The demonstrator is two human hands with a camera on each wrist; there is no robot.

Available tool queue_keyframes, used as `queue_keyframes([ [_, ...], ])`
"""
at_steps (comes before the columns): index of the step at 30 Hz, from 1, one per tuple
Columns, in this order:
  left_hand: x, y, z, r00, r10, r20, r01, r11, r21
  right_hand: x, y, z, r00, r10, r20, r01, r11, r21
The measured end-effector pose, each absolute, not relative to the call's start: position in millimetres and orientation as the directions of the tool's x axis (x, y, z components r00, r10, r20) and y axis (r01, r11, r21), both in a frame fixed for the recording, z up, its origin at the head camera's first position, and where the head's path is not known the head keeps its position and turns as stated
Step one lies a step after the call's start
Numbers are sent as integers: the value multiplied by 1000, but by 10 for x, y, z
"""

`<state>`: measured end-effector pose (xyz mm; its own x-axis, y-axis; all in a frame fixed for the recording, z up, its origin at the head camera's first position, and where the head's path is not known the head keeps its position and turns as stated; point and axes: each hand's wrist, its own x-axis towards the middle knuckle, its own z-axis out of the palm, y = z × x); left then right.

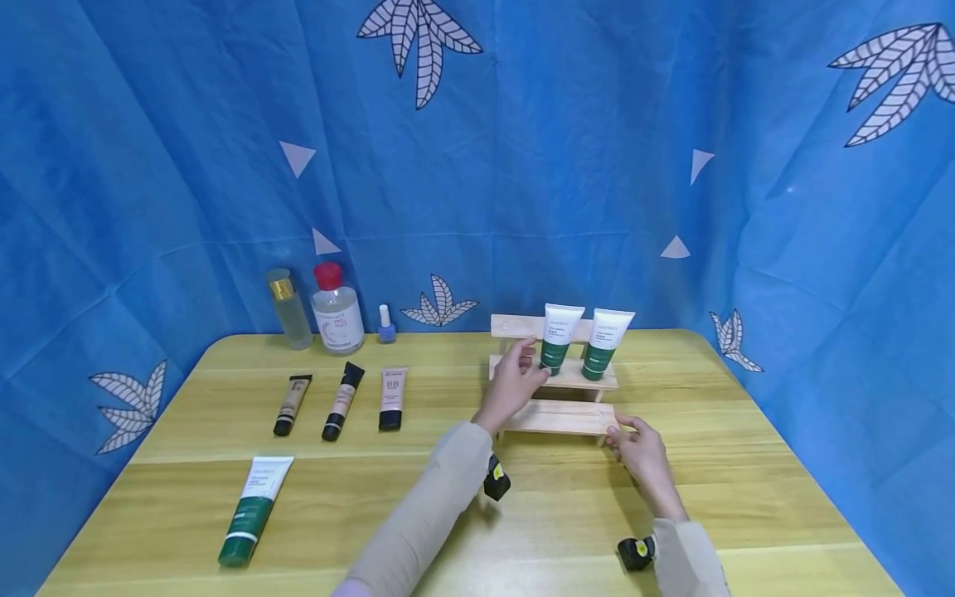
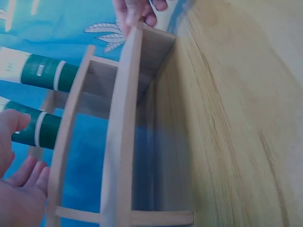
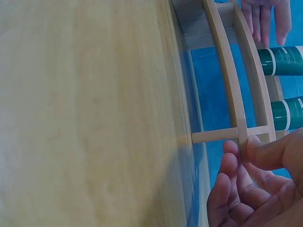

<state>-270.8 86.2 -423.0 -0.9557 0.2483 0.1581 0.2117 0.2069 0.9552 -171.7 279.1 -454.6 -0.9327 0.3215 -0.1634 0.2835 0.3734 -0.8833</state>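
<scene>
A small wooden tiered rack [image 1: 558, 417] stands at the back right of the table. Two white and green squeeze tubes, a left one [image 1: 559, 338] and a right one [image 1: 606, 343], stand on its middle step, caps down, leaning back. Beside the left tube is my left hand [image 1: 513, 383], thumb tip at the green part and fingers extended, as the right wrist view shows of the fingers [image 3: 266, 21]. My right hand [image 1: 643, 456] pinches the right end of the rack's lowest step between thumb and fingers, seen closely in the right wrist view [image 3: 255, 184].
Another white and green tube [image 1: 256, 512] lies at the front left. Behind it lie three small cosmetic tubes, including a pink one [image 1: 392, 400]. A gold-collared bottle [image 1: 291, 311], a red-capped bottle [image 1: 338, 315] and a nail polish bottle [image 1: 385, 326] stand along the back edge, before a blue curtain.
</scene>
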Motion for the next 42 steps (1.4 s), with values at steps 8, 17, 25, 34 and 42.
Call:
queue_keyframes([
  [8,-2792,1032,-4256,-948,256,187,251,244,937,-1704,2783,-4575,-938,316,-143,260,368,-893],
  [17,-2752,1001,-4290,-934,276,228,296,237,925,-1694,2775,-4555,-934,318,-161,280,376,-883],
  [25,-2597,900,-4298,-948,262,180,234,190,954,-1698,2795,-4549,-926,344,-156,297,406,-864],
  [34,-2338,584,-4236,-948,280,149,196,148,969,-1704,2795,-4568,-931,329,-161,289,388,-875],
  [42,-2123,273,-4155,-954,259,152,197,156,968,-1722,2789,-4553,-935,324,-142,269,393,-879],
])
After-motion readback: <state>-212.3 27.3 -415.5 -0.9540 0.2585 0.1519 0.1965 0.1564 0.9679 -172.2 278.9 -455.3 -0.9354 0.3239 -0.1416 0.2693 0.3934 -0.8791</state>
